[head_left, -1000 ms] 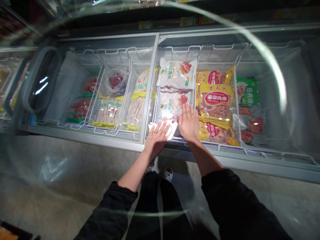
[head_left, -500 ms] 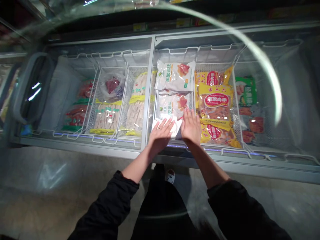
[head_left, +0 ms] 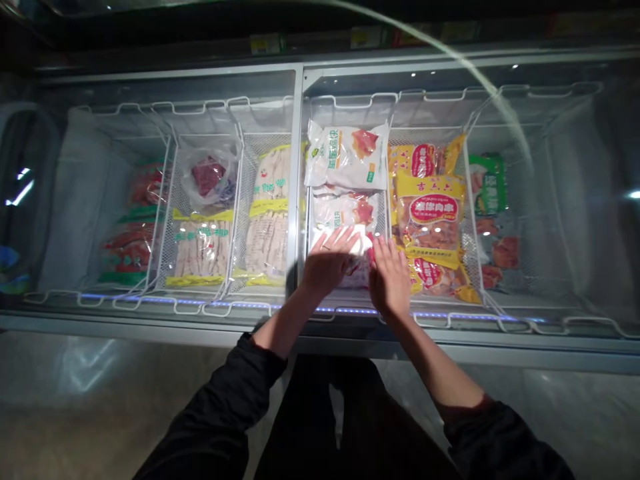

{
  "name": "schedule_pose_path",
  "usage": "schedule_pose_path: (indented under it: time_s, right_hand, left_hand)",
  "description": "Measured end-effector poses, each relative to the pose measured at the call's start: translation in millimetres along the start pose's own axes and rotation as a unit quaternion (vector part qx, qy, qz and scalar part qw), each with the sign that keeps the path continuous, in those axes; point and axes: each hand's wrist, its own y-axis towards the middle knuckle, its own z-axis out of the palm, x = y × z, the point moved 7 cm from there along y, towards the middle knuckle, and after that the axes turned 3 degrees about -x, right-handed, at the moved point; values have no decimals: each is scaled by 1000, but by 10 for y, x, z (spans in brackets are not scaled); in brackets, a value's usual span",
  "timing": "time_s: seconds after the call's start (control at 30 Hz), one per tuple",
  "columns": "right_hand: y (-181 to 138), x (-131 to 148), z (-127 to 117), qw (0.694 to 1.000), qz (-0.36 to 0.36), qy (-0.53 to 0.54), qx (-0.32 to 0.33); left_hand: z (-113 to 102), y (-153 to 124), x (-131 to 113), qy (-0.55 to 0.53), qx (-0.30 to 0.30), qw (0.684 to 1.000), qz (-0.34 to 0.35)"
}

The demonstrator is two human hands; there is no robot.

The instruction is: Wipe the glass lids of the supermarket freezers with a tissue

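L hand (head_left: 327,263) flat on white cloth (head_left: 359,243), not clenched; R hand (head_left: 391,277) flat too, nothing gripped, just right of cloth (yellow bags (head_left: 431,212) further right btw).

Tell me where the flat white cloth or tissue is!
In the head view, the cloth or tissue lies just right of centre, partly under the bare left hand, beside the bare right hand.

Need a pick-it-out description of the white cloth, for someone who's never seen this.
Find the long chest freezer, then the pale bar dividing its top near mid-picture. Just right of that bar, toward the near edge, the left hand lies over the white cloth. Unlike the printed white bags around it, it shows no lettering or picture.
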Motion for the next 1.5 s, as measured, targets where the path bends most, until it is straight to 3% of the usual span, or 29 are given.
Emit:
schedule_pose_path:
  time_s: [0.1, 0.2, 0.33, 0.43, 0.5, 0.6, 0.7, 0.77, 0.87, 0.97, 1.03, 1.13, 1.23, 1.33, 1.5]
  right_hand:
    - [-9, -9, -5, 1000, 4, 14, -7]
    - [-19, -4, -8, 999, 2, 24, -25]
    - [-11, 5, 8, 999, -4, 20, -28]
    - [-19, 10, 19, 1000, -11, 7, -20]
    - [-36, 15, 18, 1000, -19, -4, -17]
    - [4, 35, -3, 999, -44, -9, -14]
    - [287, 45, -40, 997, -73, -7, -14]
    - [633, 35, -54, 997, -82, -5, -13]
    - [1205, 41, -34, 995, -104, -4, 1]
    - [1573, 23, 0, 996, -93, -7, 7]
    - [1646, 24, 20, 996, -87, -9, 7]
    - [1608, 38, 19, 997, -82, -8, 1]
    - [1561, 55, -3, 997, -75, -14, 3]
    - [1554, 77, -21, 997, -73, -26, 15]
    - [1559, 93, -33, 997, -70, -22, 11]
  left_hand:
    - [-119, 179, 257, 11, -51, 994, -98]
    - [-106, 40, 181, 42, -52, 988, -137]
    - [13, 14, -68, 49, -5, 998, -50]
    - [5, 226, -1, 38, 0, 999, -3]
    - [-45, 291, 134, 45, -22, 997, -51]
    - [-80, 95, 180, 59, -52, 986, -149]
    - [-4, -148, 15, 67, -39, 986, -150]
    - [53, -125, -21, 68, -19, 991, -117]
    - [47, 224, 161, 72, -2, 994, -80]
    - [-51, 627, 421, 87, -15, 990, -111]
    - [-96, 730, 478, 102, -32, 982, -159]
    - [-75, 664, 338, 121, -42, 972, -199]
    - [-7, 647, 153, 120, -5, 984, -132]
    - [-45, 725, 227, 112, 30, 990, -85]
    - [-156, 625, 474, 130, -25, 966, -223]
